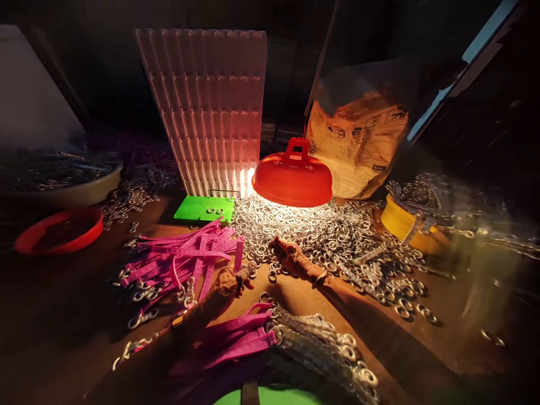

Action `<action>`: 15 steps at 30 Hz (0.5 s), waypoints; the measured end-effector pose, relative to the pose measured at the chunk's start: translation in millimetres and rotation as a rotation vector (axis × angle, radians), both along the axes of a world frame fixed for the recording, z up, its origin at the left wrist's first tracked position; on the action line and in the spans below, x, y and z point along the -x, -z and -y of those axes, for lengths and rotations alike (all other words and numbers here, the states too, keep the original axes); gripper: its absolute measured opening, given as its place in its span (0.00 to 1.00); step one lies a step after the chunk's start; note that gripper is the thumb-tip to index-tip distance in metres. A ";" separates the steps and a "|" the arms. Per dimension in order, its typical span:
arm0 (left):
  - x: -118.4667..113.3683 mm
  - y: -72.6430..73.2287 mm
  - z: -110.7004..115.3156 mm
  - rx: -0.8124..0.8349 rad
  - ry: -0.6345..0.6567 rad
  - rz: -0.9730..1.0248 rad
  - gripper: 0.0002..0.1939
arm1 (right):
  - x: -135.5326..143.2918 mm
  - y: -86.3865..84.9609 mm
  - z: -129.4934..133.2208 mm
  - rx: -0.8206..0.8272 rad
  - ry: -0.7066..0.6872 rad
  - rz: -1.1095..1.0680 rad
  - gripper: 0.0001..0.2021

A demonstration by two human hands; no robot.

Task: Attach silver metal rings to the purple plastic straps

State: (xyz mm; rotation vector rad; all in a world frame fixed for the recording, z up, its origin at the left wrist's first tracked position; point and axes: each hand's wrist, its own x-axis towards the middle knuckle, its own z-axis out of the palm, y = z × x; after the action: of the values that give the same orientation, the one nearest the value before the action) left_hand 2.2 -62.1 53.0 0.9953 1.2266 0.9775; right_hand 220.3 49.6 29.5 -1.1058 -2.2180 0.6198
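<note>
Head view shows a dim bench lit by a red lamp (292, 179); the work in hand appears to be fitting rings to straps. Two bundles of purple straps (181, 256) already carry rings at their ends, one at centre left, one nearer the camera, so part of the batch looks done; a large heap of loose rings (337, 230) under the lamp suggests much is left, though the share cannot be judged. Left hand (230, 281) lies at the right edge of the far strap bundle, fingers curled together and seemingly pinching a small ring at the tips; the grip is too small and dark to confirm. Right hand (295, 260) reaches to the near edge of the ring heap, fingertips touching loose rings; whether it grips one cannot be told. Green plate (205, 209) lies behind the straps, apart from both hands.
</note>
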 end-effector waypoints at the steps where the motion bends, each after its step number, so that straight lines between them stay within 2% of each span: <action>1: -1.4 0.6 0.1 -0.005 0.001 0.002 0.16 | 2.9 1.0 8.3 0.001 -0.042 -0.033 0.06; 4: -7.1 -3.4 -0.5 -0.033 0.001 -0.018 0.17 | 14.4 -2.4 28.8 -0.005 -0.119 -0.046 0.06; 9: -12.3 -15.3 -2.3 -0.011 0.009 -0.071 0.22 | 39.2 -20.7 45.7 0.045 -0.181 0.015 0.05; 12: -9.8 -12.4 -5.3 0.020 0.030 -0.081 0.22 | 50.1 -29.0 47.3 0.065 -0.175 -0.001 0.04; 15: -7.5 -2.9 -10.2 0.041 0.041 -0.043 0.21 | 53.1 -31.7 45.5 0.114 -0.196 -0.022 0.02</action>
State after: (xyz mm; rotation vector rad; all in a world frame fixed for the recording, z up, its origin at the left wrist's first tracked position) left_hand 9.7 -51.9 55.8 1.0102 1.2527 0.9001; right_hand 167.2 4.1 61.1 -0.9371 -2.3133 0.8470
